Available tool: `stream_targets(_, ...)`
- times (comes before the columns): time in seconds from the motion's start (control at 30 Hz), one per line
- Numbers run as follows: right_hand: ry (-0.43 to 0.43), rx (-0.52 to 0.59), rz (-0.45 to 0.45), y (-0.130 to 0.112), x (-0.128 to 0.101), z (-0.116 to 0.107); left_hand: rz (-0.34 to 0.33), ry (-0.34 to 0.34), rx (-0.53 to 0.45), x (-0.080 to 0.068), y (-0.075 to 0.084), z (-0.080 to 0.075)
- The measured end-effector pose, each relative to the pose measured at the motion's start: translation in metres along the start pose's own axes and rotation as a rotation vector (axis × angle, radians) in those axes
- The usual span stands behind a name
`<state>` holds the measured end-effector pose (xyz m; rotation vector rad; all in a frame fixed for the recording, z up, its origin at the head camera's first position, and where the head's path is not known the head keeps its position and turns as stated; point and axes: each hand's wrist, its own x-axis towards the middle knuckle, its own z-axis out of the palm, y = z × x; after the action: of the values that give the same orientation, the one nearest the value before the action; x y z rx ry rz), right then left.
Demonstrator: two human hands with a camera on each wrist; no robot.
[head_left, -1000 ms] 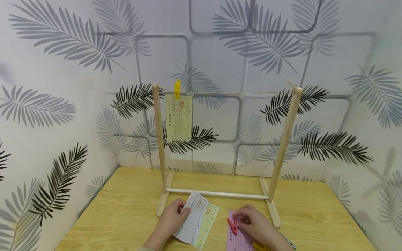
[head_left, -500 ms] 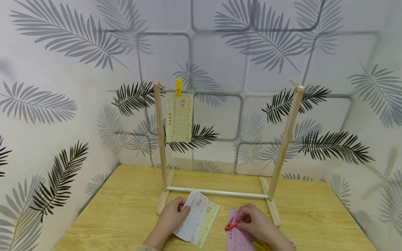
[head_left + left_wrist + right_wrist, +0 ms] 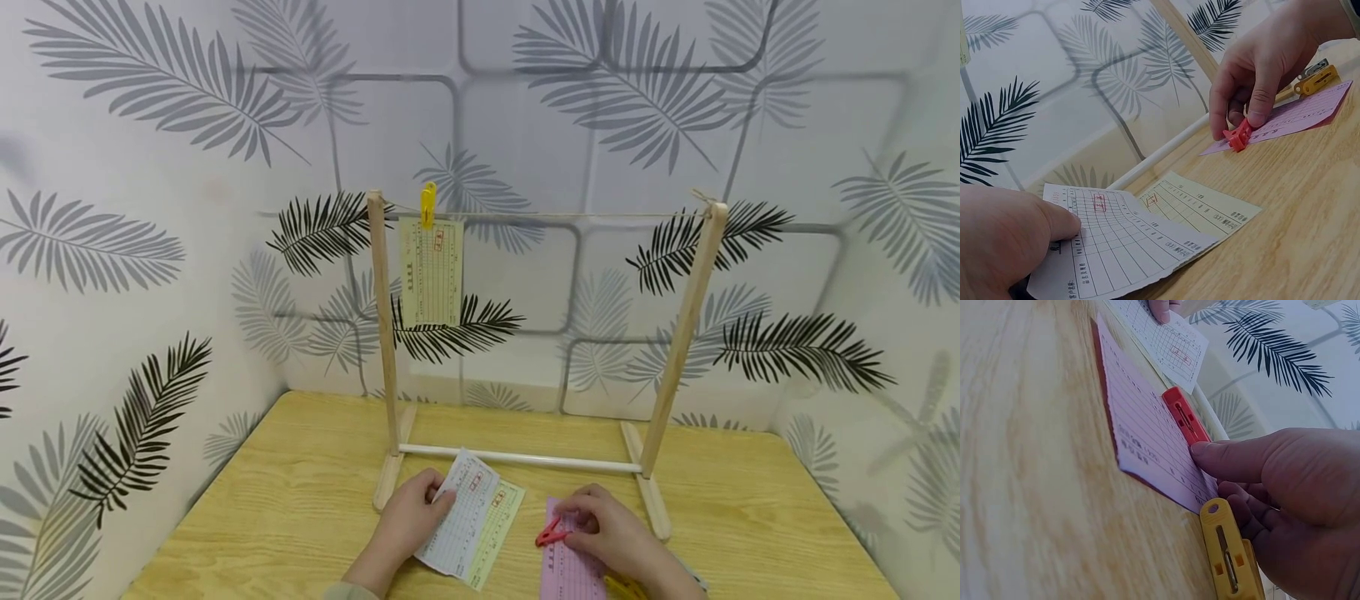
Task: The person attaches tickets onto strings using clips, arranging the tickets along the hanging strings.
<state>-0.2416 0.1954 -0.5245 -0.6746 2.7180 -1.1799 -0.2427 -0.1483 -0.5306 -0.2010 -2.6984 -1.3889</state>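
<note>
In the head view my left hand point(image 3: 408, 518) pinches a white printed paper slip point(image 3: 463, 512) between thumb and fingers. A pale yellow slip point(image 3: 501, 527) lies partly under the white one on the table. My right hand point(image 3: 617, 537) holds a red clothespin point(image 3: 551, 532) by one end, just above a pink slip point(image 3: 572, 571). The right wrist view has the thumb on that red clothespin point(image 3: 1182, 415). Near the right palm lies a yellow clothespin point(image 3: 1229, 550), beside the pink slip's edge. A grey clothespin point(image 3: 1315, 67) shows behind it in the left wrist view.
A wooden stand point(image 3: 682, 342) with a string point(image 3: 570, 215) across its top stands behind the hands. From the string hangs a pale yellow slip point(image 3: 435, 279), clipped by a yellow clothespin point(image 3: 428, 205). A white bar point(image 3: 525, 459) joins the stand's feet.
The red clothespin has turned in my right fingers, its free end now pointing left. The hanging slip swings slightly. My left hand keeps its place on the white slip.
</note>
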Motion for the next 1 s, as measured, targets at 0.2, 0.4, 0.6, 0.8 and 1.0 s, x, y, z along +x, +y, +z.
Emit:
stream_targets(0.2,-0.006,0.025,0.006,0.0009,-0.0007,-0.0009,0.001,-0.008,0.002,0.0020,-0.0015,0.0002)
stream_targets(0.4,-0.007,0.065,0.029,0.0002,-0.0009,-0.0011,-0.015,-0.020,0.015,0.0029,-0.0039,0.0012)
stream_targets(0.6,-0.001,0.132,0.078,0.0009,0.0005,-0.0012,-0.019,-0.027,0.037,0.0037,-0.0036,0.0008)
stream_targets(0.8,0.004,0.227,0.145,-0.0002,0.0000,-0.0020,0.005,-0.013,0.034,0.0045,-0.0018,0.0005)
stream_targets(1.0,0.004,0.252,0.203,-0.0025,0.0011,-0.0025,0.004,-0.024,0.015,0.0039,-0.0015,0.0000)
